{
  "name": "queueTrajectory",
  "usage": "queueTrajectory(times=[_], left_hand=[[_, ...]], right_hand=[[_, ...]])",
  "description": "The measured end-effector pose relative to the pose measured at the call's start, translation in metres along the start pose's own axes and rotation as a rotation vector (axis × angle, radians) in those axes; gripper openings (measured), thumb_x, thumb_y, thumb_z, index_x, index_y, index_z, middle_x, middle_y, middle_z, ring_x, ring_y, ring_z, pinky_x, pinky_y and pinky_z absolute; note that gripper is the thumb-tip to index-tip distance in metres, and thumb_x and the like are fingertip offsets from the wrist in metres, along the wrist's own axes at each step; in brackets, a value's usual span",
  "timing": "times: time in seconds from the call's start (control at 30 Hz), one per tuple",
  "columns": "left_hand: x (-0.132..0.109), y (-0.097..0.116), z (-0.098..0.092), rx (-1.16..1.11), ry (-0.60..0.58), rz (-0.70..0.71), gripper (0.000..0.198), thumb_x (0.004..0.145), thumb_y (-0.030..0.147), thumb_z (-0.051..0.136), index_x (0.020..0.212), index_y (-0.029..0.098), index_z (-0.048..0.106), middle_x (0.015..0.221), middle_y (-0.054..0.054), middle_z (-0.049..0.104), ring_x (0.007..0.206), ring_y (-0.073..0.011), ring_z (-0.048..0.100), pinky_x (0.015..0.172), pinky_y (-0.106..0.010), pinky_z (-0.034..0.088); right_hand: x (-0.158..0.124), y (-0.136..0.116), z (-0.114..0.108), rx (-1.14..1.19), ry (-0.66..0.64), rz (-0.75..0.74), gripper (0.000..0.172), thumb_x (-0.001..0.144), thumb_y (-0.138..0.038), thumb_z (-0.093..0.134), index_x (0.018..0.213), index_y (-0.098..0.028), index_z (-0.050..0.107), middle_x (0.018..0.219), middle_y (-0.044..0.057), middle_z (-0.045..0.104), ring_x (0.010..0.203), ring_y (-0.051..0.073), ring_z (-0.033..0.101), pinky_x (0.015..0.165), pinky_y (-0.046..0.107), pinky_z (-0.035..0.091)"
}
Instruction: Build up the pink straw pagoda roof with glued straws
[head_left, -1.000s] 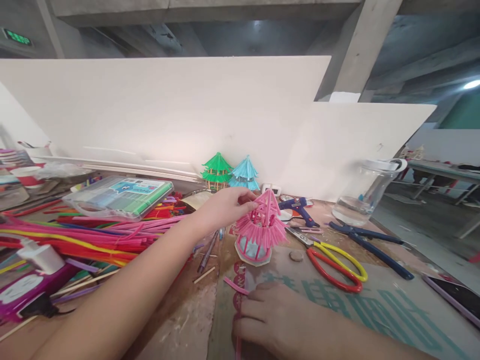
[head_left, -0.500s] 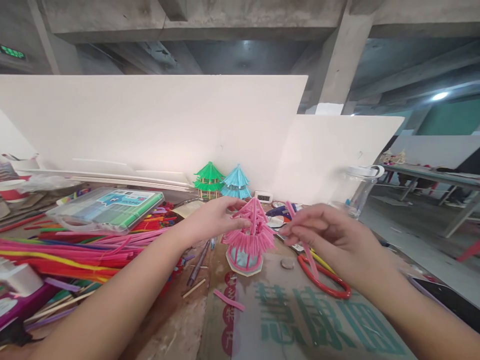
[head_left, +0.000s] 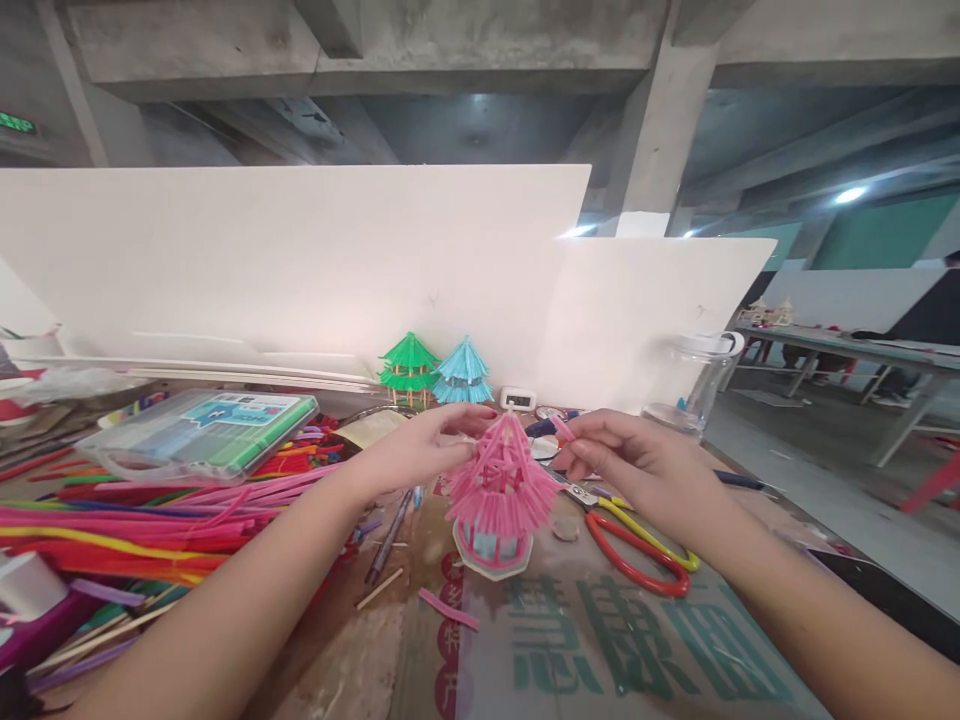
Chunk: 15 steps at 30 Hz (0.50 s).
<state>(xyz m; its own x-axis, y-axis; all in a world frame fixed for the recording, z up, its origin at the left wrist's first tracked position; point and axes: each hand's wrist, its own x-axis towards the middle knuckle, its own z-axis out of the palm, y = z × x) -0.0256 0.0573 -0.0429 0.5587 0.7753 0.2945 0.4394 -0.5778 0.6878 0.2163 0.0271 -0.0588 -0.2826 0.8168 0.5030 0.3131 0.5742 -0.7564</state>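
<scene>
My left hand (head_left: 431, 442) grips the upper roof of a pink pavilion model (head_left: 501, 500) from its left side. The model has two tiers of pink fuzzy strips over a pale many-sided base, and it leans slightly. To the right of its roof, my right hand (head_left: 622, 445) pinches a short pink pipe cleaner (head_left: 561, 428) between thumb and fingers. Its upper end shows, while the rest is hidden by the fingers. Below the right hand lie scissors (head_left: 637, 570) with red and yellow handles. Another short pink pipe cleaner (head_left: 448, 608) rests on the printed board before the model.
A green pavilion (head_left: 409, 368) and a blue pavilion (head_left: 465, 370) stand by the white panel (head_left: 300, 260). Many coloured pipe cleaners (head_left: 150, 525) and a clear plastic case (head_left: 202, 430) cover the left side. A clear jug (head_left: 694, 380) stands at the back right.
My right hand has moved nearer the pavilion's roof, and the pipe cleaner's long lower end no longer shows. The pavilion has tilted and come slightly closer. The whole view has shifted a little.
</scene>
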Motion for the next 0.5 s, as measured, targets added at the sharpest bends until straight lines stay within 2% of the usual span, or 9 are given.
queueTrajectory(times=[0.2,0.27,0.37,0.43,0.5], left_hand=[[0.002,-0.006,-0.001,0.056,0.114,-0.058,0.040,0.082,0.030,0.053,0.118,0.016,0.059,0.124,-0.010,0.064,0.114,-0.0232,0.059,0.098,-0.035,0.047],[0.000,-0.002,-0.002,0.083,0.152,-0.079,0.037,0.084,0.032,0.051,0.116,0.016,0.061,0.121,-0.009,0.066,0.111,-0.0231,0.061,0.096,-0.036,0.047],[-0.003,0.011,-0.003,0.118,0.189,-0.099,0.041,0.086,0.043,0.048,0.113,0.016,0.063,0.117,-0.008,0.067,0.109,-0.0236,0.061,0.095,-0.036,0.048],[-0.005,0.019,-0.001,0.141,0.186,-0.116,0.044,0.084,0.049,0.050,0.111,0.017,0.065,0.115,-0.007,0.068,0.108,-0.0245,0.061,0.093,-0.036,0.049],[-0.007,0.025,0.002,0.176,0.177,-0.124,0.041,0.083,0.047,0.053,0.109,0.019,0.067,0.113,-0.006,0.069,0.106,-0.0244,0.062,0.092,-0.035,0.049]], right_hand=[[0.002,0.002,0.003,-0.043,-0.039,0.046,0.026,0.083,-0.045,0.054,0.086,-0.020,0.058,0.070,0.003,0.070,0.065,0.017,0.067,0.063,0.029,0.052],[0.001,-0.001,0.005,-0.061,-0.040,0.045,0.025,0.084,-0.044,0.052,0.083,-0.020,0.056,0.068,0.002,0.069,0.063,0.016,0.066,0.060,0.028,0.051],[0.000,-0.006,0.007,-0.102,-0.054,0.030,0.024,0.087,-0.043,0.047,0.083,-0.021,0.055,0.065,0.001,0.067,0.058,0.015,0.063,0.055,0.026,0.048],[-0.002,-0.008,0.008,-0.144,-0.062,0.026,0.023,0.089,-0.041,0.046,0.085,-0.021,0.055,0.061,0.000,0.065,0.055,0.014,0.061,0.053,0.026,0.047],[-0.003,-0.009,0.008,-0.183,-0.065,0.027,0.023,0.089,-0.041,0.045,0.086,-0.021,0.055,0.059,-0.001,0.064,0.053,0.015,0.060,0.052,0.026,0.046]])
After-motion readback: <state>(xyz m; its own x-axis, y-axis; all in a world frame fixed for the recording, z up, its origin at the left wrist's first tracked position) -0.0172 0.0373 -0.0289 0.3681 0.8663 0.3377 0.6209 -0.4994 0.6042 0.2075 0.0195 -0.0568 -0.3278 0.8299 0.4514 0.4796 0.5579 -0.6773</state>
